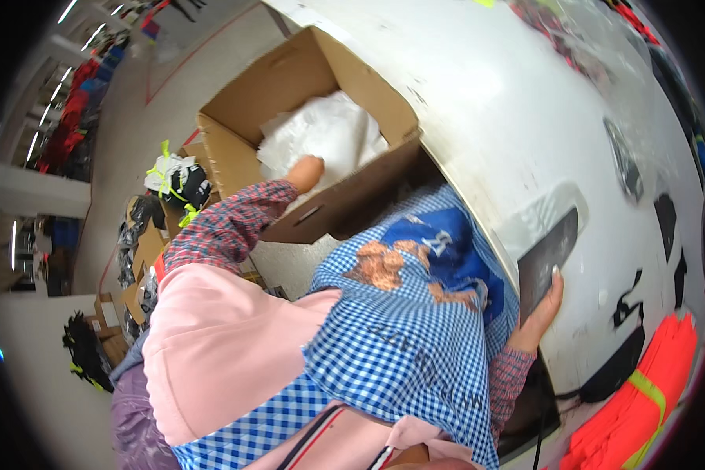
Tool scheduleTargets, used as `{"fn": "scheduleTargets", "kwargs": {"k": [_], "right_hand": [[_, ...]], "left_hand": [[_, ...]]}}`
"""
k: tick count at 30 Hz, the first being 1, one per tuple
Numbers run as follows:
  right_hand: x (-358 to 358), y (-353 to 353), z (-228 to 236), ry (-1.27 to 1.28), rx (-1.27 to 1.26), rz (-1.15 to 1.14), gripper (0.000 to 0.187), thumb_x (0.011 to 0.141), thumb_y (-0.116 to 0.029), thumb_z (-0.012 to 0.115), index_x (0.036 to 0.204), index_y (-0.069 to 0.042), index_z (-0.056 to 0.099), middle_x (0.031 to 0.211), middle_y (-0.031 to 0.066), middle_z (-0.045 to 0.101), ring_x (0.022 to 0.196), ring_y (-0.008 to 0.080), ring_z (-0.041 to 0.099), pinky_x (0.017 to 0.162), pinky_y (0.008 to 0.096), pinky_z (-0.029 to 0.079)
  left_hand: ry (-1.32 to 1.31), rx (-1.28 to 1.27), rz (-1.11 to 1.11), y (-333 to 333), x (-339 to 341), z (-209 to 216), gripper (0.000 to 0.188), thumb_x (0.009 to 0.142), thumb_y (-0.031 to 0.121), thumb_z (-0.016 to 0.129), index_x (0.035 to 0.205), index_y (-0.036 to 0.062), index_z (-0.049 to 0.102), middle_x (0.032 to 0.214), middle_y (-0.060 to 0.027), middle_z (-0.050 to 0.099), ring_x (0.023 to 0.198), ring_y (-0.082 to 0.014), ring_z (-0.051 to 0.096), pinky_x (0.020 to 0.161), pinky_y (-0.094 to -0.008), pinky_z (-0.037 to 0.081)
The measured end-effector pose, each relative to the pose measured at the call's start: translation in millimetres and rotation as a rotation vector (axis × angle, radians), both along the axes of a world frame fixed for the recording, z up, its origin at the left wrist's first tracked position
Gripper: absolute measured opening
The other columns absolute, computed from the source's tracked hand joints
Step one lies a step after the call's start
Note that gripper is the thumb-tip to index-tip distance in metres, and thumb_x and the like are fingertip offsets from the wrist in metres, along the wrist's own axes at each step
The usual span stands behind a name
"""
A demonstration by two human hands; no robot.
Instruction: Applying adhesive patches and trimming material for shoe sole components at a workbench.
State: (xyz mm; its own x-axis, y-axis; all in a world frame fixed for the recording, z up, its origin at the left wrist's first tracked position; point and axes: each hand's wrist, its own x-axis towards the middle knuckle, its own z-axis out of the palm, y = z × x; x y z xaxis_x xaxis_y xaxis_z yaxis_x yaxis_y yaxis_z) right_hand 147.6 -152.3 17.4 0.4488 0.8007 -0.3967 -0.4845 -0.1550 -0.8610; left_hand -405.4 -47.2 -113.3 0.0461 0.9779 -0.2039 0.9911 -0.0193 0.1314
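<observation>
My left hand [305,174] reaches into an open cardboard box [270,78], fingers curled against the thin white plastic bags [321,133] heaped inside it. The fingertips are partly hidden. At the white table's edge, my right hand [544,305] grips a flat dark grey piece [547,258] with a rounded far end, its thumb lying on top. The piece slants over the tabletop [486,102]. A see-through plastic sleeve [568,200] shows beside its far end.
On the table's right lie black flat pieces [666,223], black straps [627,301], a small packet [623,160] and folded orange-red garments [634,399] with yellow bands. Clear plastic [603,47] covers the far right. Left of the box stand a bundle of garments [178,178] and cartons [145,243].
</observation>
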Motion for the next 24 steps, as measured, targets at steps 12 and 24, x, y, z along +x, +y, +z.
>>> {"fn": "scheduleTargets", "kwargs": {"k": [12,24], "right_hand": [[-6.8,-6.9,-4.3,-0.293,-0.103,0.011,0.051,0.101,-0.039,0.043,0.137,-0.004,0.051,0.140,0.0163,0.047,0.133,0.0313,0.045,0.112,0.0403,0.037],[2.8,-6.8,-12.9,-0.236,-0.075,0.068,0.060,0.095,-0.046,0.051,0.140,-0.008,0.047,0.141,0.0176,0.045,0.134,0.0307,0.043,0.112,0.0406,0.033]], "left_hand": [[0.342,-0.763,-0.160,15.5,13.5,-17.2,0.043,0.088,0.040,0.063,0.106,0.0021,0.074,0.110,-0.0212,0.071,0.101,-0.0356,0.068,0.083,-0.0467,0.054],[-1.171,0.553,-0.165,22.8,113.4,334.5,0.038,0.104,0.037,0.056,0.084,0.0075,0.069,0.057,0.0076,0.045,0.049,-0.0010,0.036,0.044,-0.0220,0.029]]}}
